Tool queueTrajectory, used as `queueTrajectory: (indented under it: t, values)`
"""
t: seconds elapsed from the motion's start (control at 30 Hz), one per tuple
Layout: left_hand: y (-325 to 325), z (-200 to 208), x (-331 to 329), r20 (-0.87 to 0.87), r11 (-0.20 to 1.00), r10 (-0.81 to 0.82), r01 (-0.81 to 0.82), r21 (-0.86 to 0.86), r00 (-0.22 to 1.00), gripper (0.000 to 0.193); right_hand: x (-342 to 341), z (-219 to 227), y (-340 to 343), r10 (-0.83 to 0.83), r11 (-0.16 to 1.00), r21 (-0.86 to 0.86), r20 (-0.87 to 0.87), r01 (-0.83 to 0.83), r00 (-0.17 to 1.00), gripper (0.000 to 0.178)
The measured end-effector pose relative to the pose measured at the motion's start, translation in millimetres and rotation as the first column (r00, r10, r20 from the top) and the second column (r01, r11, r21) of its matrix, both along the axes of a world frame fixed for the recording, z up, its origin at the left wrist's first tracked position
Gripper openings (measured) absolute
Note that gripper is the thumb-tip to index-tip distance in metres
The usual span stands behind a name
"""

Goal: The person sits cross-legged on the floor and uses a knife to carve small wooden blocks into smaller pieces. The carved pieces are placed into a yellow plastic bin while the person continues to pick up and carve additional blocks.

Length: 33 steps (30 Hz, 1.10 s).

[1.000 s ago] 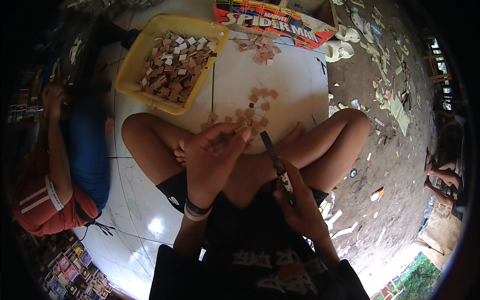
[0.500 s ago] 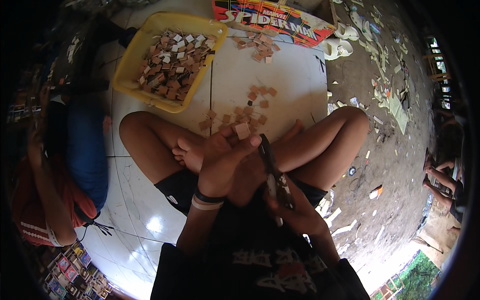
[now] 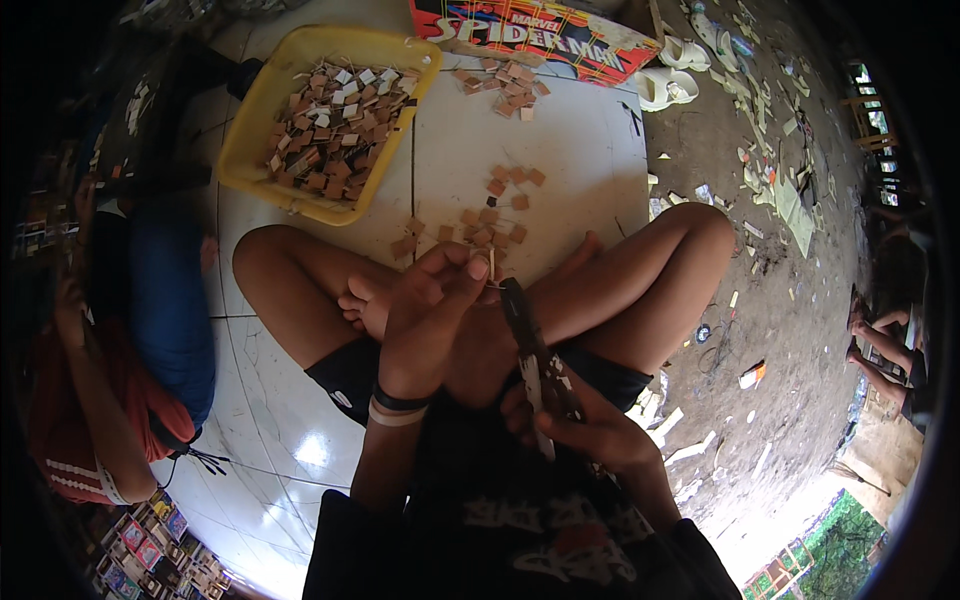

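My left hand [image 3: 425, 325] pinches a small square wooden tile [image 3: 490, 262] between thumb and fingers, turned nearly edge-on. A thin pale wire or pin seems to run from it toward the pliers. My right hand [image 3: 602, 435] is wrapped round the handles of dark, worn pliers [image 3: 528, 345]. Their tip points up and left, close to the left thumb. Whether the jaws grip the wire is too small to tell. Several loose brown tiles [image 3: 482, 237] lie on the white tiled floor just beyond the left hand.
A yellow basin [image 3: 398, 130] full of brown and white tiles stands at far left. Another tile pile [image 3: 515, 90] lies beside a red printed board [image 3: 540, 38]. Pale clogs [image 3: 665, 88] rest on the littered ground at right. A person in blue trousers [image 3: 172, 310] sits at left.
The tile has turned from face-on to edge-on in my left hand, which has tilted. The pliers have shifted slightly left and lower. Their handles look spread wider apart.
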<state>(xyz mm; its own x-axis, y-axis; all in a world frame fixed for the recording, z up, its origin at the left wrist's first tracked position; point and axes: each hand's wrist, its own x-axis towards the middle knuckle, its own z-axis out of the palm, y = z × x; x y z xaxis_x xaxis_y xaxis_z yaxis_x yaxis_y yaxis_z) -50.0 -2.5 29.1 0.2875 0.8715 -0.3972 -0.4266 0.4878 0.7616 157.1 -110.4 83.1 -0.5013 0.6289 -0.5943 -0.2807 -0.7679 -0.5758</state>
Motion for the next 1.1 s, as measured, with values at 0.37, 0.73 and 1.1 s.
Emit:
queueTrajectory:
  t: [0.37, 0.73, 1.1]
  values:
    - [-6, 6, 0, -0.039, 0.992, -0.062, 0.066, 0.104, 0.997, 0.023, 4, 21, 4, -0.008, 1.0, 0.006, 0.164, 0.007, 0.986, 0.064]
    - [-13, 4, 11, -0.156, 0.992, -0.022, 0.041, 0.122, 0.988, 0.019, -1, 24, 4, -0.066, 0.995, -0.072, 0.073, 0.071, 0.995, 0.061]
    - [-16, 6, 14, -0.219, 0.98, 0.031, 0.013, 0.197, 0.975, 0.017, 0, 24, 8, -0.012, 0.995, -0.096, 0.083, 0.02, 0.996, 0.066]
